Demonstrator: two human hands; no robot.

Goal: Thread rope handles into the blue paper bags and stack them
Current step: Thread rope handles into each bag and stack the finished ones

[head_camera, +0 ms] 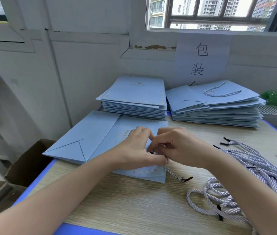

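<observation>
- Blue paper bag (100, 141) lies flat near the left edge of the table (125, 200), on top of another bag, with its open end toward the person.
- Left hand (134, 150) rests on the bag, and its thumb and finger pinch at the top edge where the hole should be. The hole itself is hidden under the fingers.
- Right hand (176, 146) is curled tight and pinches something small and dark, most likely the black tip of the rope (176, 175). The rest of that rope trails off the bag's edge onto the table.
- To do this well, I think the left hand should press the paper flat so it does not bend or tear.
- Push the stiff black tip in straight, then pull it gently from inside.
- Do not tug hard, or the paper may rip.
- More ropes (253, 167) wait in a loose pile by the right edge of the table. Pick just one, since they look tangled.
- At the far edge sit two stacks. The left stack (134, 99) shows no handles. The right stack (219, 107) has a handle on top, so the done bag likely goes there.
</observation>
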